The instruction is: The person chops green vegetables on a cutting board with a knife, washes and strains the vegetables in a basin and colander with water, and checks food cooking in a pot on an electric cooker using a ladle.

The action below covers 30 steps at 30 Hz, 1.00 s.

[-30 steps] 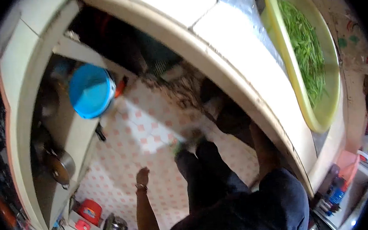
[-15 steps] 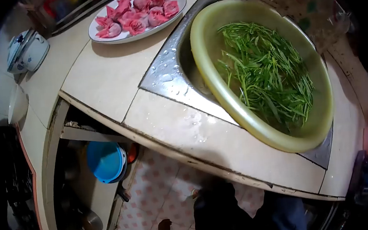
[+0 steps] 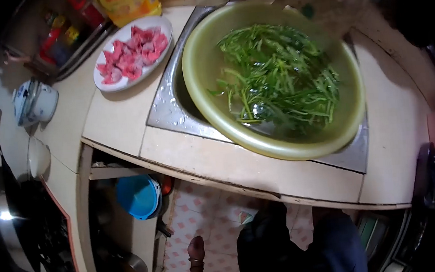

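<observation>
My left hand (image 3: 196, 247) hangs low over the tiled floor, with a bracelet at its wrist. Its fingers look curled in, and nothing shows in them. My right hand is out of view. Far above the left hand, a large yellow-green basin (image 3: 277, 150) rests over the metal sink (image 3: 174, 106). Leafy greens (image 3: 286, 69) lie in water inside it. To the basin's left, a white oval plate (image 3: 110, 85) holds several pink, folded pieces of food (image 3: 134, 53). Neither the basin nor the plate is being touched.
A yellow bottle (image 3: 128, 5) stands behind the plate. Farther left are a lidded white-and-blue pot (image 3: 38, 101), a white bowl (image 3: 39, 157) and a dark stove (image 3: 51, 231). Below the tiled counter (image 3: 219, 164), an open shelf holds a blue basin (image 3: 139, 197) and a metal pot (image 3: 134, 270).
The camera view has turned, so the basin and plate sit farther left, and more of the stove and yellow bottle shows. More of my left forearm is visible.
</observation>
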Available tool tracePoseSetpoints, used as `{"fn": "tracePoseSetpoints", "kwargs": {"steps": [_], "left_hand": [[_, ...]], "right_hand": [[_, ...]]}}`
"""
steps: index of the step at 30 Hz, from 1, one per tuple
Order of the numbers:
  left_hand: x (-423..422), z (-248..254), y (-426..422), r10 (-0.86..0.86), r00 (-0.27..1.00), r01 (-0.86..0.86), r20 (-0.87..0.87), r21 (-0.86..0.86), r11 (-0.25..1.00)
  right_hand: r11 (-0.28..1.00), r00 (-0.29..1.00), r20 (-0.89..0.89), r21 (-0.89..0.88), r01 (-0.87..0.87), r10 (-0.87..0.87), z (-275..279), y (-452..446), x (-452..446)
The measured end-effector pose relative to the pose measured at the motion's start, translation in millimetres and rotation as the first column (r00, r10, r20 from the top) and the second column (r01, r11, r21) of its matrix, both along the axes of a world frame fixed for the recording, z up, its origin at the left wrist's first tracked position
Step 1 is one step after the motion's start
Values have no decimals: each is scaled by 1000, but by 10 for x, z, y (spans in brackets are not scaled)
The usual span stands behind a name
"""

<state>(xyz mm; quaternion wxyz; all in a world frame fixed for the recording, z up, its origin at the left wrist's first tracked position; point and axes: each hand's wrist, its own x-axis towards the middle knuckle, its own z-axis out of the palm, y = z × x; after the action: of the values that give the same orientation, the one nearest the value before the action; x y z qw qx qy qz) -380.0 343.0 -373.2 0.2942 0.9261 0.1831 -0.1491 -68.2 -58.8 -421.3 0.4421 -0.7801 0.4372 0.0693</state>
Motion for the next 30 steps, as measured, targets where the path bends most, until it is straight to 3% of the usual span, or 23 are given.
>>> {"fn": "tracePoseSetpoints", "kwargs": {"steps": [1,2,4,6,7,9,10,12,14,16,18,20,22,24,26,27,28,29,30], "left_hand": [[221,235,-53,353,934,-317,61,-317,894],[452,522,-98,661,750,-527,-3,-607,595],[1049,1335,-195,732,675,-484,88,-696,530],[1563,2097,-281,719,657,-394,225,-711,583],[1772,2384,-314,663,659,-257,355,-722,642],[2353,3040,-432,475,679,27,560,-665,746],[2652,3498,-566,332,697,180,635,-604,777],[3108,3694,-722,160,742,302,651,-537,787],[3579,3893,-878,-128,748,435,651,-335,836],[4071,3803,-1013,-244,706,492,665,-213,844],[4600,3578,-1069,-352,718,525,600,-135,840],[4961,3447,-1221,-384,787,392,483,89,916],[5228,3291,-1342,-384,835,387,395,76,919],[5382,3092,-1487,-379,873,378,306,64,924],[5400,2833,-1646,-334,907,350,258,-18,937],[5486,2691,-1640,-335,908,351,252,-23,936],[5600,2546,-1639,-450,883,453,135,12,891],[5625,2451,-1645,-551,834,551,5,26,834],[5589,2479,-1645,-549,836,549,-12,10,836]], "right_hand": [[1000,1000,-2,12,-14,14,79,-24,-125],[998,998,-7,33,-58,58,173,3,-171],[979,980,-17,68,-194,196,474,36,-406],[883,889,-19,131,-451,457,1092,88,-677],[758,771,-20,197,-622,637,1501,105,-760],[270,310,27,423,-865,950,2636,140,-699],[-31,38,119,530,-848,992,3496,99,-592],[-150,74,426,469,-870,902,4119,-14,-335],[-15,384,578,567,-824,720,4659,-59,-20],[149,230,546,188,-971,806,4833,-103,535],[296,208,422,-154,-943,882,4824,67,1129],[297,190,276,-428,-853,942,4432,179,1785],[303,273,132,-412,-859,953,3933,294,2348],[279,338,-95,-383,-881,937,3825,476,2488],[265,316,-121,-319,-910,941,3470,686,2547],[192,276,-212,-347,-918,938,3377,785,2544],[170,322,-226,-509,-843,919,3197,868,2488],[120,243,-228,-448,-886,943,3012,886,2562],[67,162,-224,-379,-923,961,2884,897,2619]]}}
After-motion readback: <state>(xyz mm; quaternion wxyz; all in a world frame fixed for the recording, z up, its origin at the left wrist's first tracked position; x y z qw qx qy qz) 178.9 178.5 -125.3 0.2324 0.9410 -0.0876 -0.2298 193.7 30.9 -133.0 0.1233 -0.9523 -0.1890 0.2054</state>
